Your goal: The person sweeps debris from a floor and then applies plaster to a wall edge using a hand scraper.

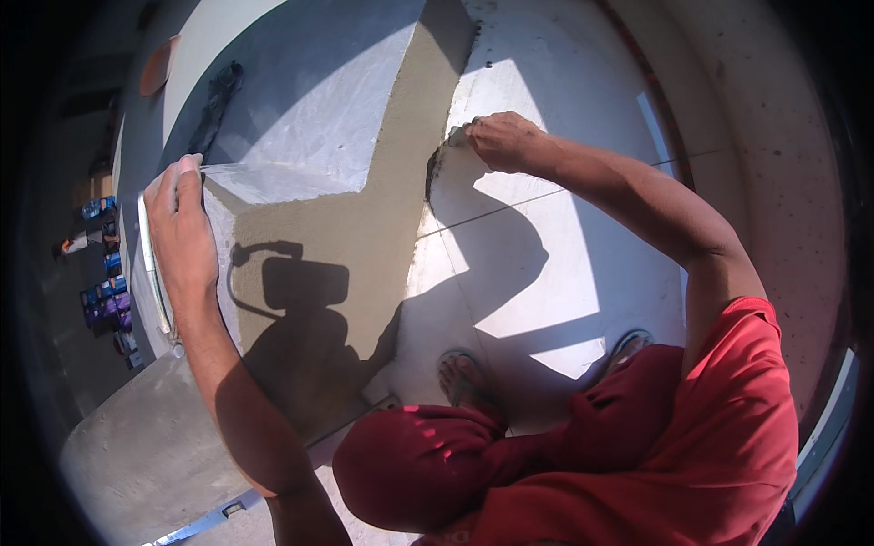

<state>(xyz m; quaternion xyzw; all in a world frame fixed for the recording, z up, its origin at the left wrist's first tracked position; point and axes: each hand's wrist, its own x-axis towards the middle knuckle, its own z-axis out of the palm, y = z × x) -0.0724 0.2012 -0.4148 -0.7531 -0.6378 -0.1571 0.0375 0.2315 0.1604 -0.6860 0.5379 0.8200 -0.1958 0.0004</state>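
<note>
My left hand (pixel 184 218) rests on the top edge of a low plastered wall (pixel 355 232), its fingers stretched out over the corner. Closed at the wall's foot, my right hand (pixel 501 141) grips a small grey flat piece (pixel 457 136); its kind is hard to make out, since the fingers hide most of it. That piece is at the joint where the wall's tan plaster face meets the pale floor tiles (pixel 537 300). Dark crumbly residue runs along this joint. A shiny pale metal bar (pixel 153 264) stands beside my left hand.
A dark elongated object (pixel 217 105) lies on the grey upper surface. Farther left are an orange-brown rounded object (pixel 159 65) and several blue and purple items (pixel 109 305). A blue spirit level (pixel 205 523) lies at the lower left. My sandalled feet (pixel 464 375) stand on the tiles.
</note>
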